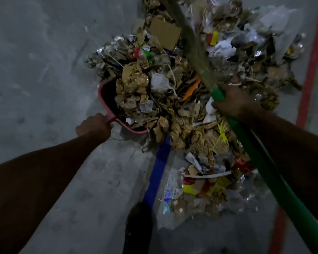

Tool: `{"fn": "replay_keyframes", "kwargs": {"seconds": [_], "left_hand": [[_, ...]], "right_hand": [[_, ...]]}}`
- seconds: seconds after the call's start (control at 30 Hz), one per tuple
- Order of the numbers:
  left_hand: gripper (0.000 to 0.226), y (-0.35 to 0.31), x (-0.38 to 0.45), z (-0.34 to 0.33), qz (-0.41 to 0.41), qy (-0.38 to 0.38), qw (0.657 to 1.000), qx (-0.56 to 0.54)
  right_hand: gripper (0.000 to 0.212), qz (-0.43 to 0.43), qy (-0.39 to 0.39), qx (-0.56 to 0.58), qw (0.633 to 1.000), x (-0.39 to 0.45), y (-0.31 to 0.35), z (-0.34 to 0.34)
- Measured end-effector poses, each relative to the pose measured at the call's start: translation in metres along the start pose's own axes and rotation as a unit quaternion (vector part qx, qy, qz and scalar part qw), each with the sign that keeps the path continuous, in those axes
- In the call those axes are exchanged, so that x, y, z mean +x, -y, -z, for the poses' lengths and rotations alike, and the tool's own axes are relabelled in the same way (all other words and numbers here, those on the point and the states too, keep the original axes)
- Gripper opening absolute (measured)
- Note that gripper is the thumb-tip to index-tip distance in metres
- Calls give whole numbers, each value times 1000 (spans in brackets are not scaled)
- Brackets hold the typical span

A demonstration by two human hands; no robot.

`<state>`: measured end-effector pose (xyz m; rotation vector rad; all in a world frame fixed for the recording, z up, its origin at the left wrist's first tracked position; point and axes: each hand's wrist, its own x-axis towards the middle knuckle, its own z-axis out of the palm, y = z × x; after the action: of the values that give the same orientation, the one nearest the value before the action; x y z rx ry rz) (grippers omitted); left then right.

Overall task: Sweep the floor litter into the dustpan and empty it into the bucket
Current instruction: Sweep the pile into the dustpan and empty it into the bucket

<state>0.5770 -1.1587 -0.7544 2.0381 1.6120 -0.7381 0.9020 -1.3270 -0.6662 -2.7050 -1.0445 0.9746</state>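
A big heap of litter [191, 74], crumpled brown paper, plastic wrap, cardboard and coloured scraps, covers the grey floor ahead of me. A pink dustpan [106, 96] lies at the heap's left edge with brown paper piled in its mouth. My left hand [94, 128] grips the dustpan's handle. My right hand [235, 103] grips the green handle of a broom [275, 180]. The broom's straw head [191, 44] lies across the top of the heap, blurred. No bucket is in view.
A blue tape line [158, 167] runs along the floor under the heap toward me. A red line [312, 70] marks the floor at the right. My dark shoe [140, 228] stands at the bottom centre. Bare grey floor [35, 61] lies to the left.
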Motion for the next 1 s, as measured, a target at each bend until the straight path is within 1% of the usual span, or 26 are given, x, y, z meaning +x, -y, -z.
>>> {"fn": "replay_keyframes", "kwargs": {"seconds": [0.1,0.17,0.3,0.37,0.47,0.63,0.73,0.87,1.0], "left_hand": [[39,-3,-1,-3,-10,5,1000,-13],[39,-7,0,-2,-24,7,999,-22],[41,-23,6,1,-54,18,998,-30],[40,-29,8,-2,-58,16,998,-34],[40,-30,7,-9,-66,1,998,-18],[41,-28,2,-12,-69,-32,997,-5],[40,-26,-7,-9,-84,-47,995,-3],[36,-25,-32,-4,-77,-56,995,-24],[35,-21,-69,6,-70,-67,995,-33]], "right_hand": [[52,23,31,-14,999,2,10,-25],[55,37,38,-10,999,-7,12,-42],[73,35,42,-35,998,-22,8,-61],[76,39,53,-33,997,-31,8,-67],[76,40,52,-2,998,-49,12,-79],[77,5,44,34,998,-76,16,-98],[76,-1,29,60,998,-88,14,-95],[73,2,-2,91,996,-116,15,-89],[76,-19,0,141,990,-153,20,-78]]}}
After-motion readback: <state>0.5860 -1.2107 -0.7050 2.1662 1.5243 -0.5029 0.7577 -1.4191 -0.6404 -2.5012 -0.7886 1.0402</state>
